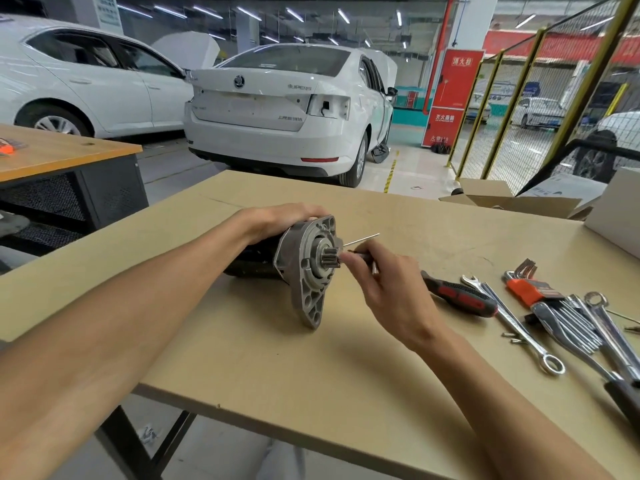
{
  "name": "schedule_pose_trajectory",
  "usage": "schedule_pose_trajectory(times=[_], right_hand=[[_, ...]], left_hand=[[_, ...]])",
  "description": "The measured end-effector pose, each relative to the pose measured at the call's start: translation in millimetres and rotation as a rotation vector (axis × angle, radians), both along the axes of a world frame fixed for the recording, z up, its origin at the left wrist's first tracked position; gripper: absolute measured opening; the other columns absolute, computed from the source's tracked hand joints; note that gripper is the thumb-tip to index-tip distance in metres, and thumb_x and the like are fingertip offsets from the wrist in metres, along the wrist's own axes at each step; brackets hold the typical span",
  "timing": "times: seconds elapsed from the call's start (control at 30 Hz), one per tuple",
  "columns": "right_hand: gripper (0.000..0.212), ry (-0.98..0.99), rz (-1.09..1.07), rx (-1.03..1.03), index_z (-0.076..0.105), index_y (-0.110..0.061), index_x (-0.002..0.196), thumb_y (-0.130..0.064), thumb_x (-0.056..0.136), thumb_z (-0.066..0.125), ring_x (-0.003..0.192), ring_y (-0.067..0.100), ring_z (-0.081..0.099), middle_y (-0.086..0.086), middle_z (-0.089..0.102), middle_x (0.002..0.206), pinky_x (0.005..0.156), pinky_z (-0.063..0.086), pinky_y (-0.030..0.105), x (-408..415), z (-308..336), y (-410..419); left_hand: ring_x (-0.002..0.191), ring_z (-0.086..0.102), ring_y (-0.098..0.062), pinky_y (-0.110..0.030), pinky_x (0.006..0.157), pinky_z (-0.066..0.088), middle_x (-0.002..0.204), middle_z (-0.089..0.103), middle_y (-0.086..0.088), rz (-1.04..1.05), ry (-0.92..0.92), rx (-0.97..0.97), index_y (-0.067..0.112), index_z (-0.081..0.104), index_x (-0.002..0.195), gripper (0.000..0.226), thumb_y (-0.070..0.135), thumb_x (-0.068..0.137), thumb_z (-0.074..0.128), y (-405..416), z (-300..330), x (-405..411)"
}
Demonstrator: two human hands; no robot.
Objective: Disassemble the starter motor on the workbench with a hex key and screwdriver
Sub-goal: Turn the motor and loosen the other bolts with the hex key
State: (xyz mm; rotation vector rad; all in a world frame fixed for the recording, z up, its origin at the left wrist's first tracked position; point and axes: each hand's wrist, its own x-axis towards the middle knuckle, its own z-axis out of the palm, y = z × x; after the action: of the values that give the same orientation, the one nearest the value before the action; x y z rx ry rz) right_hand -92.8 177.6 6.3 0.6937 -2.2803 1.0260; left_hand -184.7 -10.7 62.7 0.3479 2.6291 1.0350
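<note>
At frame centre, left hand (pixel 277 220) grips the starter motor (pixel 298 265) steady on the desk (pixel 311 375); right hand (pixel 377 282) pinches a hex key (pixel 360 239) at its face.

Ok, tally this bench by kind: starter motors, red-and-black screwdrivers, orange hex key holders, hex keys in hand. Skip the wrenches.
starter motor: 1
red-and-black screwdriver: 1
orange hex key holder: 1
hex key in the right hand: 1
Total: 4
</note>
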Motion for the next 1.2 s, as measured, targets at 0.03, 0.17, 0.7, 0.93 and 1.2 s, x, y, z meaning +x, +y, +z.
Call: schedule_pose_trajectory(times=[0.03,0.17,0.7,0.93,1.2], right_hand=[[0.033,0.025,0.013,0.01,0.051,-0.015,0.083,-0.045,0.095,0.045,0.053,0.004,0.046,-0.017,0.047,0.06,0.05,0.033,0.019,1.0,0.2,-1.5],[0.031,0.103,0.043,0.053,0.059,-0.004,0.098,-0.034,0.098,0.051,0.063,-0.006,0.049,-0.007,0.061,0.08,0.059,0.035,0.007,3.4,-1.6,-8.0],[0.026,0.155,0.031,0.171,0.062,0.004,0.106,-0.021,0.099,0.057,0.065,0.026,0.054,0.012,0.069,0.087,0.06,0.039,0.033,1.9,-5.9,-5.2],[0.028,-0.055,-0.032,0.11,0.064,-0.01,0.109,-0.036,0.098,0.059,0.07,0.006,0.056,-0.006,0.064,0.089,0.069,0.041,0.027,-1.8,-4.0,3.1],[0.049,-0.098,-0.233,-0.113,0.068,-0.003,0.082,-0.035,0.106,0.04,0.065,0.012,0.06,-0.003,0.064,0.069,0.069,0.047,0.037,-5.2,13.9,15.6]], left_hand=[[0.082,0.068,-0.015,-0.045,0.104,0.039,0.081,0.077,0.003,0.002,-0.004,0.022,0.019,0.07,0.082,0.063,0.064,0.099,0.029,-2.1,0.1,3.7],[0.082,0.067,-0.009,-0.05,0.109,0.035,0.081,0.077,0.006,0.051,0.074,0.108,0.021,0.073,0.081,0.069,0.074,0.094,0.03,-15.3,-2.9,16.3],[0.097,0.052,-0.019,-0.039,0.089,0.036,0.1,0.065,0.004,0.308,0.96,0.22,0.019,0.067,0.102,0.062,0.062,0.089,0.025,-24.1,-33.8,41.6],[0.092,0.043,-0.019,-0.029,0.079,0.022,0.099,0.058,-0.005,0.438,1.239,0.04,0.012,0.067,0.105,0.055,0.05,0.093,0.029,-15.5,-45.6,41.6],[0.087,0.051,-0.028,-0.036,0.076,0.028,0.093,0.063,-0.011,0.466,1.427,-0.076,0.008,0.07,0.094,0.044,0.038,0.096,0.038,-12.4,-51.1,42.3]])
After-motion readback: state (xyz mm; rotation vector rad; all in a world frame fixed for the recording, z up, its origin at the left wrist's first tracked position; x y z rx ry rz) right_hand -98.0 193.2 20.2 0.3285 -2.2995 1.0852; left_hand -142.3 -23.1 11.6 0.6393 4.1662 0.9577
